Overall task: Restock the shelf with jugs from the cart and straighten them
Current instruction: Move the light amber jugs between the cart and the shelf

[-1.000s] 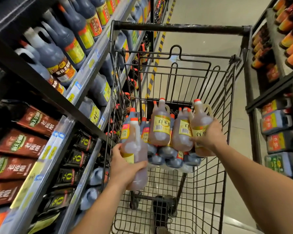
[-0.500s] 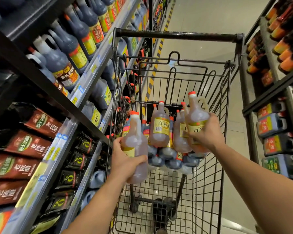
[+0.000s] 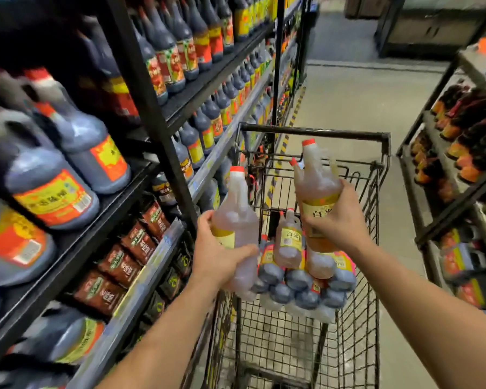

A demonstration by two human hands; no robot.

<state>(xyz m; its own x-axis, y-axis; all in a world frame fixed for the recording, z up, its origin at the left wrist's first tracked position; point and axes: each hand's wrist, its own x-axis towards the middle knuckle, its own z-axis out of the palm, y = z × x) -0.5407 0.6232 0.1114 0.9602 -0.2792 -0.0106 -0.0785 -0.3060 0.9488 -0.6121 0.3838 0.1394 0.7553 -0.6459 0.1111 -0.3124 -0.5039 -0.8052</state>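
Observation:
My left hand (image 3: 218,255) grips a pale amber jug (image 3: 236,217) with a red cap, held upright at the left rim of the wire cart (image 3: 314,133). My right hand (image 3: 335,220) grips the body of a second amber jug (image 3: 316,181), lifted above the cart; another red cap shows just behind it. One more amber jug (image 3: 288,240) stands in the cart on a layer of dark jugs (image 3: 306,290). The shelf (image 3: 157,242) on my left holds rows of dark jugs and brown pouches.
A second black rack (image 3: 455,197) with dark and orange bottles lines the right side of the aisle. The bare concrete aisle floor (image 3: 348,94) runs ahead past the cart. A black shelf upright (image 3: 152,116) stands just left of my left hand.
Both hands have lifted their jugs up out of the cart's stack. My view has tilted up, showing more of the upper shelves and the aisle ahead.

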